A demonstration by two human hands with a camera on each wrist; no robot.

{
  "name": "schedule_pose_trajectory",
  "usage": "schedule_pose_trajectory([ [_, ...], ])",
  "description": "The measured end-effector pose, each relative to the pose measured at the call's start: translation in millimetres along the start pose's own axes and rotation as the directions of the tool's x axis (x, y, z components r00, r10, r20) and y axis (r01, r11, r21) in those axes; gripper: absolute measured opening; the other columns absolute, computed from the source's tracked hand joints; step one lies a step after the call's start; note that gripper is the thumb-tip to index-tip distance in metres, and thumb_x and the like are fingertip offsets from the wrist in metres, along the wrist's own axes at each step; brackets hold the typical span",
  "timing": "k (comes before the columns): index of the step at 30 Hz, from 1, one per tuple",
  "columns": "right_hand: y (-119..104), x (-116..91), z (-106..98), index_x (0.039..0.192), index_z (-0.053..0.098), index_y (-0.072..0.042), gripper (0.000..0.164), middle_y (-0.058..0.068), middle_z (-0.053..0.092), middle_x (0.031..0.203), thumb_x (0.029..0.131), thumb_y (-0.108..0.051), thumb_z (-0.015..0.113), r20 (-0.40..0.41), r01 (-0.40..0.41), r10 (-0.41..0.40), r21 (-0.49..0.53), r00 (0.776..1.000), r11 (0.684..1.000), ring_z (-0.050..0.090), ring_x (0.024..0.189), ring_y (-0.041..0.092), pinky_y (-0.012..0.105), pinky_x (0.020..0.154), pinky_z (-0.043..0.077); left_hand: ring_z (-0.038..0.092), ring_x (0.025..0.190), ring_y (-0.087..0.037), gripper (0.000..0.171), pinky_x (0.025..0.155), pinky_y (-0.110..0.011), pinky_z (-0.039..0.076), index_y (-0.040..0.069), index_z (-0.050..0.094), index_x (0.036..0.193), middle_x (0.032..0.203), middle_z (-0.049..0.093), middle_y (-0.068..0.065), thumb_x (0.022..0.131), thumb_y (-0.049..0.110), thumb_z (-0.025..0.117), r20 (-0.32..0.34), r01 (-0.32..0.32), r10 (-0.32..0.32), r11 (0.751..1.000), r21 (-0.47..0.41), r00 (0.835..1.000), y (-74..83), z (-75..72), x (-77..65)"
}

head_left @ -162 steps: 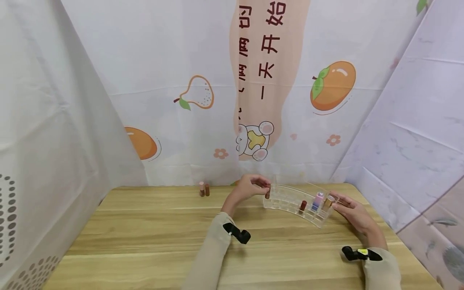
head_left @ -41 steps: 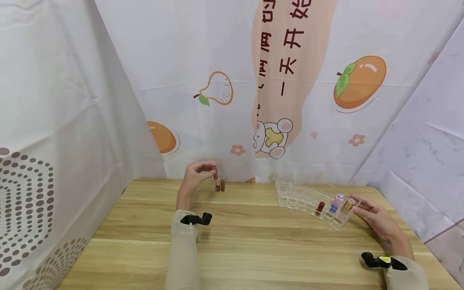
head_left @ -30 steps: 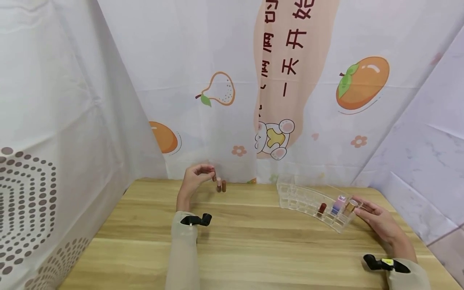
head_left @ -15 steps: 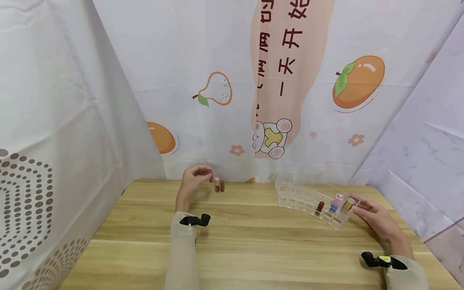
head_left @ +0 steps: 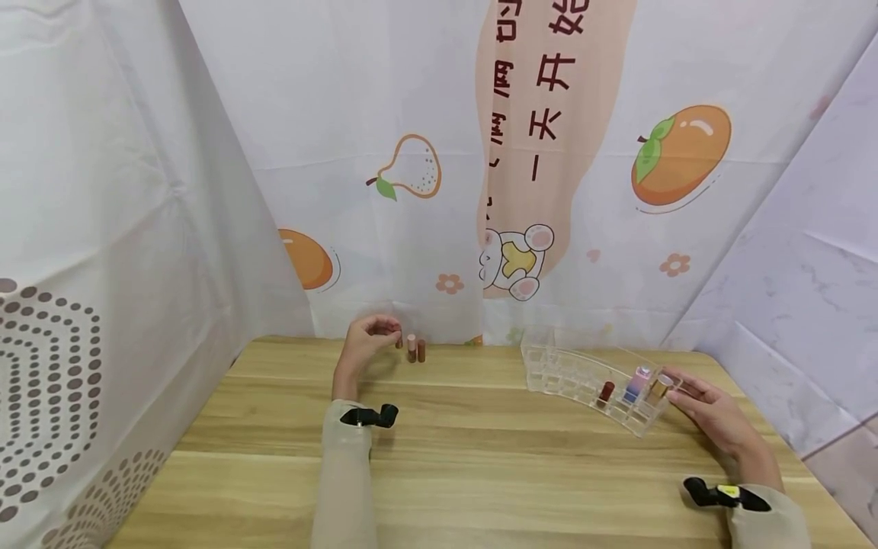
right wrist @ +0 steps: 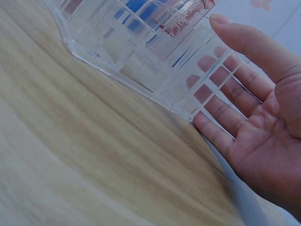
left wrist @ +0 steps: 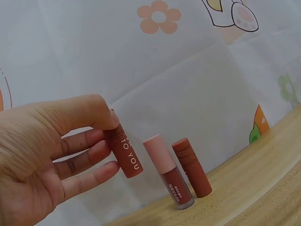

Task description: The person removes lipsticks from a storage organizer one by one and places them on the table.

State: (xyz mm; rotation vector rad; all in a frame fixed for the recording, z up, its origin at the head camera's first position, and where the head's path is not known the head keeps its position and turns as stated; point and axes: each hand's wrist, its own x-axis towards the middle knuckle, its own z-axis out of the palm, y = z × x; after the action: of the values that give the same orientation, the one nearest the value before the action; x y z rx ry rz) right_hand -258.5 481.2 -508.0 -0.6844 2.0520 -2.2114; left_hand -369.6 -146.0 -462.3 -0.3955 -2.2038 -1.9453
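At the table's back left, my left hand [head_left: 369, 345] pinches a brown-red lip gloss tube [left wrist: 126, 153] near its top, between thumb and fingers. The tube tilts slightly, close over the wood, with "TO YOU" printed on it. Just right of it stand a pink-capped lip gloss [left wrist: 170, 174] and a brown tube [left wrist: 192, 167], side by side. My right hand [head_left: 716, 419] holds the right end of a clear curved lipstick stand [head_left: 562, 374], its thumb in front and its fingers behind the see-through wall.
Inside the stand are a dark red tube [head_left: 606, 392], a pink-and-blue lipstick [head_left: 637, 383] and a gold-capped one [head_left: 660, 386] at the right end. A printed curtain [head_left: 439, 252] hangs along the back edge of the wooden table [head_left: 480, 457].
My left hand has carried the lip gloss tube from the stand's left end leftward to the two standing tubes, then lowered it beside them. The right hand keeps its place at the stand.
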Motion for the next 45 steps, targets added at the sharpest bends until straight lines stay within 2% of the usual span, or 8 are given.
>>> schedule_pose_trajectory([
  [14, -1.0, -0.7, 1.5, 0.147, 0.053, -0.01, 0.054, -0.015, 0.064, 0.138, 0.101, 0.016, 0.04, -0.011, -0.005, 0.005, -0.002, 1.0, 1.0, 0.061, 0.12, -0.003, 0.012, 0.096, 0.05, 0.063, 0.082, -0.012, 0.022, 0.075, -0.019, 0.054, -0.012, 0.068, 0.109, 0.098, 0.07, -0.019, 0.088, -0.007, 0.074, 0.015, 0.048, -0.048, 0.998, 0.027, 0.999, -3.4, -0.8, -4.1],
  [22, -0.4, -0.3, 1.4, 0.147, 0.054, -0.01, 0.054, -0.015, 0.064, 0.138, 0.101, 0.016, 0.04, -0.019, -0.011, 0.011, -0.01, 1.0, 1.0, 0.061, 0.12, -0.004, 0.012, 0.096, 0.05, 0.064, 0.084, -0.012, 0.024, 0.077, -0.023, 0.055, -0.01, 0.069, 0.111, 0.103, 0.071, -0.021, 0.088, -0.003, 0.075, 0.006, 0.083, -0.084, 0.994, 0.076, 0.996, -7.9, -1.5, -3.5],
  [27, 0.9, -0.1, 0.9, 0.148, 0.051, -0.008, 0.054, -0.015, 0.063, 0.139, 0.101, 0.016, 0.041, -0.021, -0.014, 0.013, -0.015, 1.0, 1.0, 0.06, 0.121, -0.004, 0.011, 0.096, 0.049, 0.065, 0.083, -0.011, 0.022, 0.077, -0.025, 0.057, -0.009, 0.07, 0.109, 0.1, 0.072, -0.017, 0.089, -0.003, 0.074, 0.017, 0.09, -0.092, 0.991, 0.098, 0.996, -8.2, -2.0, -4.2],
  [39, 0.4, -1.7, 1.5, 0.15, 0.05, -0.008, 0.054, -0.017, 0.061, 0.14, 0.102, 0.015, 0.04, -0.021, -0.014, 0.013, -0.027, 1.0, 1.0, 0.06, 0.121, -0.005, 0.011, 0.096, 0.049, 0.065, 0.08, -0.009, 0.021, 0.074, -0.02, 0.055, -0.011, 0.069, 0.108, 0.104, 0.072, -0.025, 0.088, -0.006, 0.073, 0.047, 0.089, -0.096, 0.989, 0.121, 0.994, -11.4, -1.5, -3.7],
  [45, 0.6, -2.3, 1.5, 0.15, 0.05, -0.009, 0.054, -0.017, 0.062, 0.139, 0.102, 0.015, 0.04, -0.017, -0.014, 0.014, -0.019, 1.0, 1.0, 0.06, 0.12, -0.004, 0.011, 0.096, 0.05, 0.065, 0.081, -0.009, 0.021, 0.074, -0.018, 0.054, -0.01, 0.071, 0.106, 0.103, 0.073, -0.023, 0.086, -0.006, 0.075, 0.024, 0.118, -0.122, 0.984, 0.131, 0.992, -11.4, -1.0, -4.2],
])
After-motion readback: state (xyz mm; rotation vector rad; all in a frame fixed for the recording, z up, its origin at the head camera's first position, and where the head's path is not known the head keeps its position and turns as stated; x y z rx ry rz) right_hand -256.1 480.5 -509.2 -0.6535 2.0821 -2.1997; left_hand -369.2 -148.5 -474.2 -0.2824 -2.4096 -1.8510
